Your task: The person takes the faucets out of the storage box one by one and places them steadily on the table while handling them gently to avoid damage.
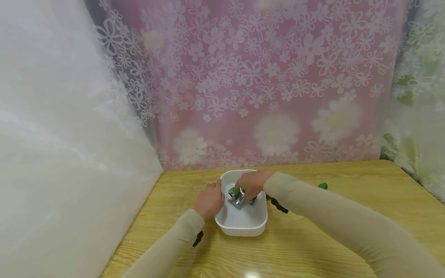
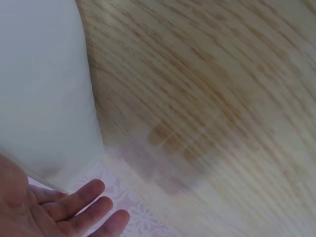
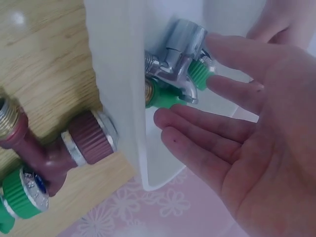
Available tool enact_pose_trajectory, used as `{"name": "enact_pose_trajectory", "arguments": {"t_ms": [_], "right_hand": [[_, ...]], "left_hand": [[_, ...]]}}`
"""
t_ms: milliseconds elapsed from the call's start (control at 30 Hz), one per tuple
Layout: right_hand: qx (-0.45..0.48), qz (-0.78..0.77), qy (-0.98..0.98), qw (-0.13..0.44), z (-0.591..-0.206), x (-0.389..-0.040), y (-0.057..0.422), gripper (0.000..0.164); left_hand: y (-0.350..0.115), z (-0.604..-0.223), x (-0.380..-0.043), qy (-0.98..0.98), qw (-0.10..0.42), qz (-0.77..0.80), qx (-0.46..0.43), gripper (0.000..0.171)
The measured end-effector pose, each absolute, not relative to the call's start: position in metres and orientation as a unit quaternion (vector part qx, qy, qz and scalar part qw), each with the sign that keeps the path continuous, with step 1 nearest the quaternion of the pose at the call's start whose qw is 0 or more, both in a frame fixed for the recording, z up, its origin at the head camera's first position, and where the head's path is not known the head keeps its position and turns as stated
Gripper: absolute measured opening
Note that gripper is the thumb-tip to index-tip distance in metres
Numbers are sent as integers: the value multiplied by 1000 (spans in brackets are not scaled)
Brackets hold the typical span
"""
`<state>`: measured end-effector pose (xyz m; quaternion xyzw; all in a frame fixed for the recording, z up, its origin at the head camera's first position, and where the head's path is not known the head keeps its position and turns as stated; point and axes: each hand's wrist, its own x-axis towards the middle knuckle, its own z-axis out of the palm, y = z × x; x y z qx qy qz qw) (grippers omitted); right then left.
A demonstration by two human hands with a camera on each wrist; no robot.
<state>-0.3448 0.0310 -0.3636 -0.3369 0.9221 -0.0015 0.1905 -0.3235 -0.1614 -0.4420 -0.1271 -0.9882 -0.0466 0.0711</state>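
Note:
Inside a white plastic basin (image 1: 243, 231), a chrome tap (image 3: 185, 42) lies against green-capped tap parts (image 3: 165, 94). My right hand (image 1: 250, 184) reaches down into the basin from the right. In the right wrist view its fingers (image 3: 212, 133) are extended and spread, with the fingertips right at the chrome tap and the green parts, and the palm holds nothing. My left hand (image 1: 209, 200) holds the basin's left rim. From the left wrist view, several loosely bent fingers (image 2: 86, 212) show beyond the basin wall; the thumb is hidden there.
A brown tap (image 3: 54, 158) with a green knob (image 3: 22, 192) lies on the wooden table (image 1: 180, 239), just outside the basin's right wall. Farther right is a green object (image 1: 323, 186). A pink flowered curtain (image 1: 264, 85) hangs behind the table; white sheeting (image 1: 62, 135) stands at the left.

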Motion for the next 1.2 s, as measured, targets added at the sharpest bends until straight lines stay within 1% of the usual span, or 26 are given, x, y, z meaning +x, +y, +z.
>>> {"name": "enact_pose_trajectory", "arguments": {"t_ms": [167, 333, 500, 533, 733, 1200], "right_hand": [[-327, 18, 924, 197, -370, -348, 25, 38], [-320, 30, 925, 204, -375, -351, 23, 35], [-341, 53, 917, 201, -375, -350, 19, 10], [-344, 57, 915, 201, -374, -349, 18, 7], [-338, 87, 916, 195, -374, -345, 9, 15], [-326, 96, 923, 181, -375, -339, 1, 23]], "left_hand": [[-161, -441, -322, -989, 71, -42, -126, 50], [-159, -441, -321, -990, 59, -42, -123, 52], [-160, -442, -321, -990, 60, -42, -121, 51], [-160, -443, -321, -990, 64, -42, -120, 51], [-160, -440, -320, -989, 68, -39, -124, 51], [-162, -441, -320, -987, 82, -37, -137, 49]]}}
